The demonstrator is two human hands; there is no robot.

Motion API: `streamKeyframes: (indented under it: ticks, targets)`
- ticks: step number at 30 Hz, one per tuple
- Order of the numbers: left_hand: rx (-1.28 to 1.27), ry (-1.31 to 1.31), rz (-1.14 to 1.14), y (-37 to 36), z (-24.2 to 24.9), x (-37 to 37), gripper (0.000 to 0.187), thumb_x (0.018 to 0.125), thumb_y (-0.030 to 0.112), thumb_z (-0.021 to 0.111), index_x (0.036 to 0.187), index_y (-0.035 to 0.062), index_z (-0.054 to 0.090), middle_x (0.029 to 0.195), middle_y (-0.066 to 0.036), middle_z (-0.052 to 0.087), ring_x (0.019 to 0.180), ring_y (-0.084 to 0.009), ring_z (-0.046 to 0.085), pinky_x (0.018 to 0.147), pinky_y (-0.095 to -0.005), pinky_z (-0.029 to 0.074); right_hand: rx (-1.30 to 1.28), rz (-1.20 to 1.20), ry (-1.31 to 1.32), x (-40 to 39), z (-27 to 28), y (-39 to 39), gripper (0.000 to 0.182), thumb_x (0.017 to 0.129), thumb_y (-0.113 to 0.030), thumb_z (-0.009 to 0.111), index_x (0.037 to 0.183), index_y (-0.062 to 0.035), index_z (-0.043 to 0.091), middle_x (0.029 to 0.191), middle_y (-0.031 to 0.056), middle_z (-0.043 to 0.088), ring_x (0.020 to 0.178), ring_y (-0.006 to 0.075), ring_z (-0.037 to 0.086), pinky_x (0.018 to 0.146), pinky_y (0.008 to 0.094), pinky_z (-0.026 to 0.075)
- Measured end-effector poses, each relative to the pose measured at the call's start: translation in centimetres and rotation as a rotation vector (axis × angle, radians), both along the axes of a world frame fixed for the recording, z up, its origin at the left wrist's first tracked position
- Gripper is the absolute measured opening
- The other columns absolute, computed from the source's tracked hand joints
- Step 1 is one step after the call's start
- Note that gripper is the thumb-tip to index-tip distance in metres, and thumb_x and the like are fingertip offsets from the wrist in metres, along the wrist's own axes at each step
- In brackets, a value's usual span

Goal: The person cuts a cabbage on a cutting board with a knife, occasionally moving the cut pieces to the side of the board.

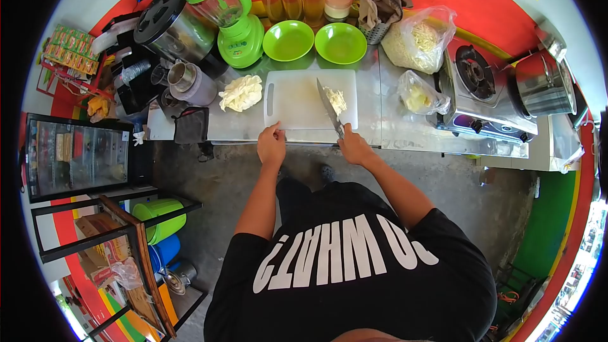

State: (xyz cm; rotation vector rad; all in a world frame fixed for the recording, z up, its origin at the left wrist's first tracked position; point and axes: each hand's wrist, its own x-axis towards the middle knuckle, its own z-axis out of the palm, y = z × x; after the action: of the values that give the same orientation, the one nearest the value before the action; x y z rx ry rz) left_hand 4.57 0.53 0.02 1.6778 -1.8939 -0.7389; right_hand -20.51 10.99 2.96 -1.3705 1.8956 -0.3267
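Note:
My right hand (354,144) is closed around the handle of a kitchen knife (329,106). The blade lies over the right half of a white cutting board (297,98), tip pointing away from me. Just right of the blade sits a small heap of pale shredded cabbage (337,100). My left hand (271,144) has its fingers curled at the board's front left corner, apparently gripping the edge. A pale, leafy piece of cabbage (240,93) rests on the counter left of the board.
Two green bowls (288,41) stand behind the board, beside a green blender (242,41). Pump bottles (291,0) line the wall. To the right are a bag of pale shreds (418,41), a smaller bag (420,95) and a gas stove (484,101). A metal shelf (136,234) stands behind left.

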Motion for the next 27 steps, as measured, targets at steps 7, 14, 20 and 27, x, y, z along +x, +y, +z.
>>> streamKeyframes:
  ticks: [7, 14, 20, 27]
  targets:
    - [0.056, 0.000, 0.013, 0.1, 0.2, 0.2, 0.031, 0.089, 0.012, 0.071, 0.121, 0.0131, 0.073, 0.093, -0.007, 0.071, 0.086, -0.0242, 0.068, 0.080, -0.0388, 0.054, -0.073, -0.002, -0.022, -0.1, -0.3, 0.4, 0.040, 0.099, -0.022, 0.055, 0.123, 0.0035, 0.037, 0.094, 0.0384, 0.066, 0.091, 0.0556, 0.064, 0.084, 0.0616, 0.050]
    - [0.056, -0.051, -0.059, -0.5, 1.0, 1.4, 0.030, 0.086, 0.009, 0.069, 0.115, 0.0126, 0.074, 0.091, -0.009, 0.069, 0.086, -0.0267, 0.067, 0.079, -0.0392, 0.054, -0.152, 0.109, 0.042, 0.4, 0.6, -0.7, 0.038, 0.098, -0.024, 0.059, 0.123, -0.0015, 0.042, 0.092, 0.0354, 0.067, 0.091, 0.0548, 0.064, 0.081, 0.0619, 0.049]
    - [-0.240, 0.054, 0.051, -4.1, 3.1, 4.1, 0.026, 0.083, 0.005, 0.070, 0.108, 0.0083, 0.069, 0.098, -0.010, 0.064, 0.091, -0.0303, 0.061, 0.083, -0.0420, 0.051, -0.161, 0.072, -0.079, 1.8, -0.3, -2.3, 0.039, 0.097, -0.023, 0.062, 0.124, -0.0009, 0.046, 0.094, 0.0354, 0.067, 0.092, 0.0545, 0.064, 0.081, 0.0592, 0.049]
    - [-0.231, 0.101, 0.031, -10.7, 6.9, 7.9, 0.039, 0.084, 0.005, 0.071, 0.122, 0.0096, 0.065, 0.120, -0.012, 0.060, 0.117, -0.0355, 0.054, 0.101, -0.0432, 0.046, -0.189, 0.125, -0.127, 6.2, 2.6, -5.5, 0.038, 0.097, -0.021, 0.062, 0.126, -0.0014, 0.047, 0.093, 0.0341, 0.067, 0.092, 0.0523, 0.065, 0.081, 0.0564, 0.049]
